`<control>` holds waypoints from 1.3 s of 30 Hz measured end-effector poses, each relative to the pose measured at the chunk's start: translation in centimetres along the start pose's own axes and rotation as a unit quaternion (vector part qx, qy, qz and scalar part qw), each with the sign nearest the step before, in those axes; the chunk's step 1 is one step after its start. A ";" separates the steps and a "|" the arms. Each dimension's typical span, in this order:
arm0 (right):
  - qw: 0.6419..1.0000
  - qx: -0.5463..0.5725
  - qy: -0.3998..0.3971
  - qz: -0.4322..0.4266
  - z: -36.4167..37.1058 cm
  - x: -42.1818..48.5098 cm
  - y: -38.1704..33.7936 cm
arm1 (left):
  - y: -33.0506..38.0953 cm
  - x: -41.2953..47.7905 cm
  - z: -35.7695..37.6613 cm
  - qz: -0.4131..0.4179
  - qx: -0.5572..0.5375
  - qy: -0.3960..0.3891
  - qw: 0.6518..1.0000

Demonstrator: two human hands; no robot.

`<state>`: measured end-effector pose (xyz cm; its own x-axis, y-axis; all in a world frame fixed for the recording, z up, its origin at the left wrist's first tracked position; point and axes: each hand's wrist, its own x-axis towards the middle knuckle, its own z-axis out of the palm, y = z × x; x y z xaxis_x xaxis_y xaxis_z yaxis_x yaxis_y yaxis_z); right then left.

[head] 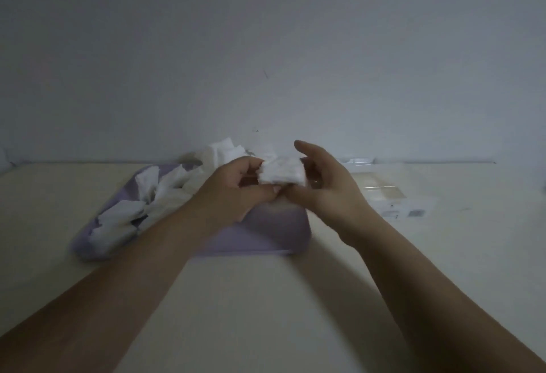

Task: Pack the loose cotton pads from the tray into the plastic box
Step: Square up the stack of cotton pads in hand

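Observation:
A lilac tray (266,233) lies on the table ahead of me, with several loose white cotton pads (124,216) heaped over its left and far parts. Above the tray's right half both hands meet on a small stack of white cotton pads (282,173). My left hand (236,192) pinches the stack's left edge with curled fingers. My right hand (322,186) holds the stack from the right and below, index finger raised above it. The clear plastic box (381,192) stands on the table just right of my right hand, partly hidden by it.
The cream table (251,298) runs up to a plain grey wall (266,47) close behind the tray. A clear lid or box part (359,161) sits by the wall at the back right. Printed labels (413,213) show on the box's near side.

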<state>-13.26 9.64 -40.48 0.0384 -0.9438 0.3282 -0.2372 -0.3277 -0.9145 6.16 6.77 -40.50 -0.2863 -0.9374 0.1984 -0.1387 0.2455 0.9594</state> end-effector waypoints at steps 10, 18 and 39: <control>0.969 -0.150 0.170 0.097 -7.3 1.2 -0.3 | 1.7 5.1 8.7 -0.056 0.003 0.023 0.998; 0.874 -0.414 0.148 0.206 -7.7 1.9 2.4 | -0.5 5.3 11.5 -0.040 0.061 0.030 0.997; 0.867 -0.457 0.140 0.143 -6.2 0.5 -0.7 | -1.4 3.8 6.2 0.038 0.217 0.092 0.971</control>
<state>-19.11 9.69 -38.20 -0.3542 -0.8921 0.2805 -0.8730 0.2079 -0.4412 -0.60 4.40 -42.30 -0.1432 -0.9313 0.3349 -0.5212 0.3587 0.7744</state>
